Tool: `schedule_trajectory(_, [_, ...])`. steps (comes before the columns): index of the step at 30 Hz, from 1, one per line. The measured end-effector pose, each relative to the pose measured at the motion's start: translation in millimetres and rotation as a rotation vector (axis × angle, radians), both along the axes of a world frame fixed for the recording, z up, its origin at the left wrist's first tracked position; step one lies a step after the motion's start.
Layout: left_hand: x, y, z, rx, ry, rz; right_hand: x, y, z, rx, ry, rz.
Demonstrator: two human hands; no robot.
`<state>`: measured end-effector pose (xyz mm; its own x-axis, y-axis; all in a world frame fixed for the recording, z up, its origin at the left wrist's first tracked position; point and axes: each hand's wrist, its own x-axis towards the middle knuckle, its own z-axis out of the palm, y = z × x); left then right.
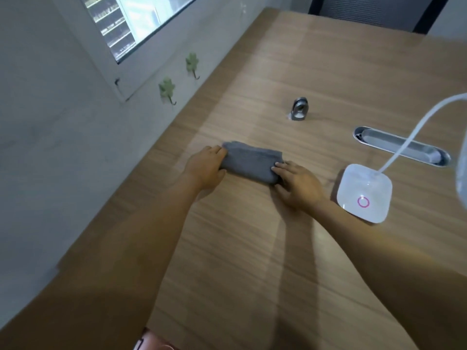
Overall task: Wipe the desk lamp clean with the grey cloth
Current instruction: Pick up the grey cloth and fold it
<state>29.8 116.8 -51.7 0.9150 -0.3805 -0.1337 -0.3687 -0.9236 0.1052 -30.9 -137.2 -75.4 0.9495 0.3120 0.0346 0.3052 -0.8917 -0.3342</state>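
The grey cloth (pixel 249 161) lies folded on the wooden desk (pixel 328 72). My left hand (pixel 206 166) grips its left end and my right hand (pixel 299 184) holds its right end, fingers on the fabric. To the right stands the white desk lamp: a square base (pixel 364 192) with a pink ring, and a thin white neck (pixel 414 137) bending up to the right. The lamp head (pixel 461 180) is cut off at the frame's right edge.
A small metal fitting (pixel 298 109) stands behind the cloth. A grey oval cable slot (pixel 401 145) is set into the desk behind the lamp base. The wall with two green hooks (pixel 166 89) and a window runs along the desk's left edge. A dark chair (pixel 371 11) stands at the far end.
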Motion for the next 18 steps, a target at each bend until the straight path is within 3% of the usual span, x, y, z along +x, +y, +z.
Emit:
schedule_trajectory(7, [-2,-7,-4,-0.126,-0.091,0.026,2,4,10,0.110,0.013,-0.100])
schedule_trajectory(11, [-2,-13,9,-0.236,-0.044,0.079,3,4,35,0.326,0.087,-0.273])
schedule_trajectory(15, [-11,-31,30,-0.494,0.099,0.218,-8,-1,59,0.614,0.229,-0.492])
schedule_trajectory(18, [-18,-49,45,-0.691,0.328,0.405,-19,-9,71,0.812,0.312,-0.624])
